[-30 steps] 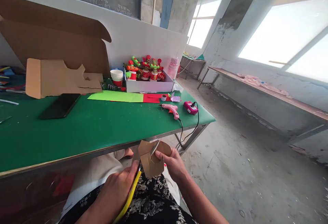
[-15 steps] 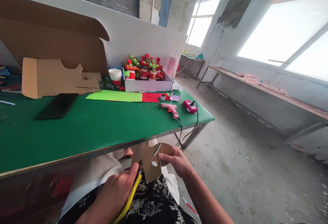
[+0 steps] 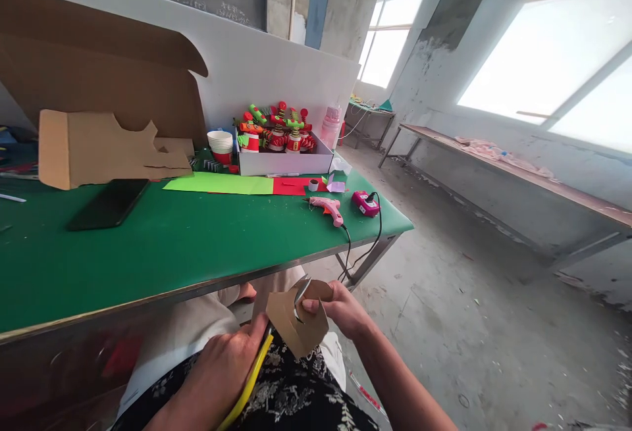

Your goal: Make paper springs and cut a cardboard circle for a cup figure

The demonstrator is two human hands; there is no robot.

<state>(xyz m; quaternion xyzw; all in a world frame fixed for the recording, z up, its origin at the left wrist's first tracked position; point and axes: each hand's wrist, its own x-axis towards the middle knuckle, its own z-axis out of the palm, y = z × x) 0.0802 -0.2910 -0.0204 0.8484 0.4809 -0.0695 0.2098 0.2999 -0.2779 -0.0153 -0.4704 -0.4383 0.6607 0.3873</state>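
Observation:
Over my lap, my right hand (image 3: 340, 308) pinches a piece of brown cardboard (image 3: 296, 329), thumb on top and fingers underneath. My left hand (image 3: 231, 362) is closed round scissors with yellow handles (image 3: 249, 385). The scissors' blades pass under the cardboard, and a silvery blade tip (image 3: 303, 288) shows through a cut in it, close to my right thumb. Most of the blades and the left fingers are hidden.
The green table (image 3: 217, 247) ends just ahead of my hands. On it are a pink glue gun (image 3: 326, 207), a magenta power socket (image 3: 365, 203), coloured paper (image 3: 222, 183), a black phone (image 3: 109, 204), paper cups (image 3: 220, 147), cut cardboard (image 3: 99, 151) and a box (image 3: 286, 164) of crafted figures.
The cardboard has turned and tilted round the scissors, its near flap swinging to the right. My right thumb has shifted slightly; the left hand keeps its grip on the scissors.

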